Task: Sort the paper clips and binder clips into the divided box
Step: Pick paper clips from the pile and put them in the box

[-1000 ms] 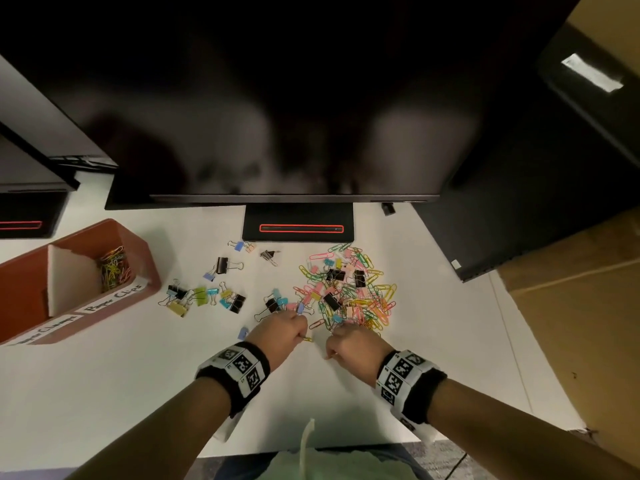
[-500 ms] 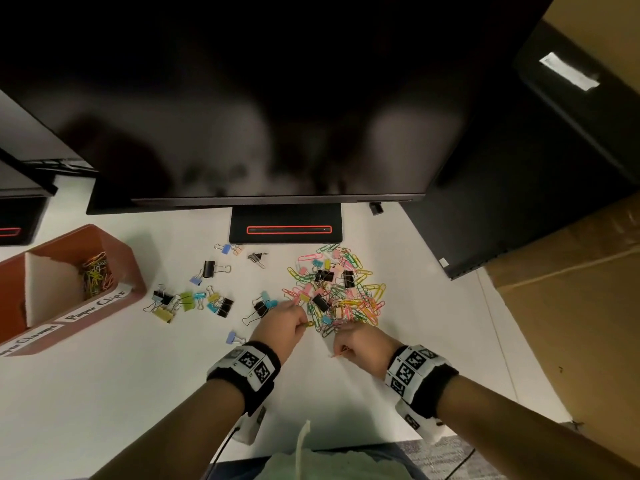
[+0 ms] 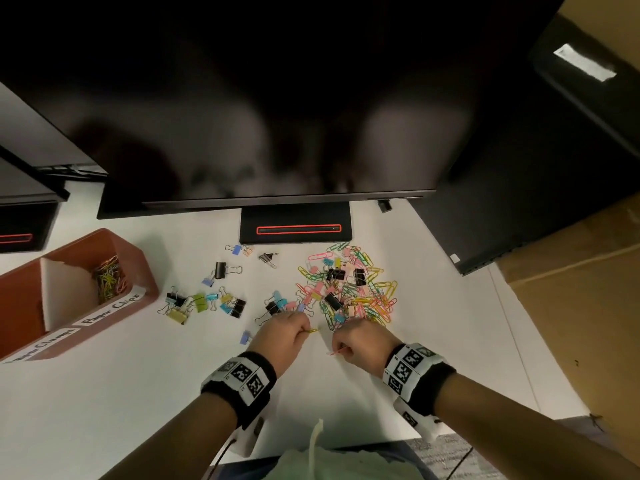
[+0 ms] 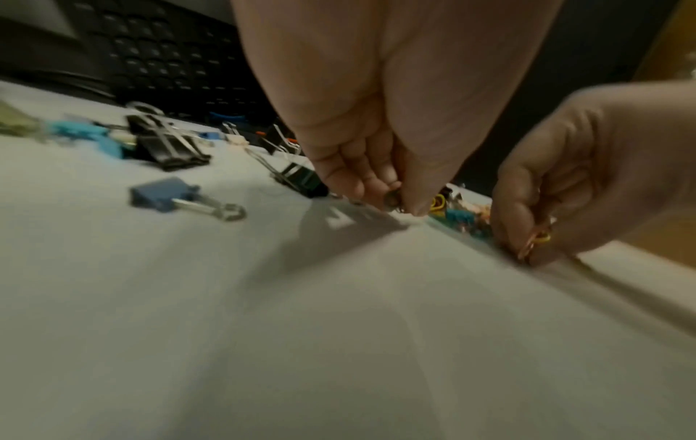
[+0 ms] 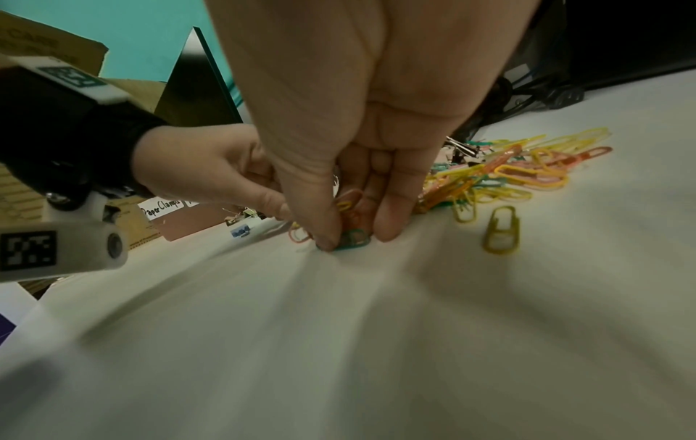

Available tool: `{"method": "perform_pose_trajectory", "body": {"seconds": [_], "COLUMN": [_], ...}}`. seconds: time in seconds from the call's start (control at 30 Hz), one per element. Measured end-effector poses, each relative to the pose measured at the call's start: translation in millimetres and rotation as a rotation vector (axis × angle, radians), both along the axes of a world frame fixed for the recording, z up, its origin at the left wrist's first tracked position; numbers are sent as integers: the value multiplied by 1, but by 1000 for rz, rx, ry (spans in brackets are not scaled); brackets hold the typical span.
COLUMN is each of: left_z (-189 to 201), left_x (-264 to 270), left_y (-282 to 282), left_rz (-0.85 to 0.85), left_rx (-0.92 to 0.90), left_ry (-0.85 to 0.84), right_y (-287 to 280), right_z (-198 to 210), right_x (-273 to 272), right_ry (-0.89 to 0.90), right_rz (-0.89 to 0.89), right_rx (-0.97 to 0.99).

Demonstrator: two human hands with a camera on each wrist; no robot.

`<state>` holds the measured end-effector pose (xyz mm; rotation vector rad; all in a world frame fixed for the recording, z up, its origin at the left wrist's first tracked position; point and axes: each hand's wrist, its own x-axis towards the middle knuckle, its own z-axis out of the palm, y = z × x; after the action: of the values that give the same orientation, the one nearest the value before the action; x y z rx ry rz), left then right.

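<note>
A heap of coloured paper clips (image 3: 349, 289) mixed with a few black binder clips lies on the white table, below the monitor stand. My left hand (image 3: 289, 332) is at the heap's near left edge, fingers curled, pinching paper clips with a yellow one sticking out (image 3: 312, 330). My right hand (image 3: 360, 344) is at the heap's near edge and grips several paper clips (image 5: 350, 208), its fingertips (image 5: 325, 241) down on the table by a green clip. Loose binder clips (image 3: 207, 303) lie scattered to the left. The brown divided box (image 3: 138, 258) stands at far left, paper clips in its right compartment.
A large dark monitor (image 3: 277, 116) overhangs the back of the table on its stand (image 3: 296, 223). A blue binder clip (image 4: 165, 195) lies just left of my left hand. One yellow paper clip (image 5: 502, 230) lies apart to the right. The table's near edge (image 3: 346, 448) is close behind my wrists.
Both hands stay at the heap's near edge, picking clips. The right hand has drawn slightly back towards me with a clip end sticking out; the head view shifted a little.
</note>
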<state>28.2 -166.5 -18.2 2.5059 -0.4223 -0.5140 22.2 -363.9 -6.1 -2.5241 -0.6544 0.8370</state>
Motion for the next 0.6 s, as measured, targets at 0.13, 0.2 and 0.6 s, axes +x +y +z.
{"method": "perform_pose_trajectory", "body": {"seconds": [0.13, 0.2, 0.6], "left_z": [30, 49, 84], "left_x": [-3, 3, 65], "left_y": [49, 86, 288], "left_rz": [221, 365, 758], "left_rx": [-159, -188, 147], "left_ry": [-70, -127, -36], "right_y": [19, 43, 320], "right_z": [13, 24, 87], "right_x": [11, 26, 123], "right_ry": [-7, -40, -148], "right_rz": [-37, -31, -22], "right_rx": [57, 120, 401]}}
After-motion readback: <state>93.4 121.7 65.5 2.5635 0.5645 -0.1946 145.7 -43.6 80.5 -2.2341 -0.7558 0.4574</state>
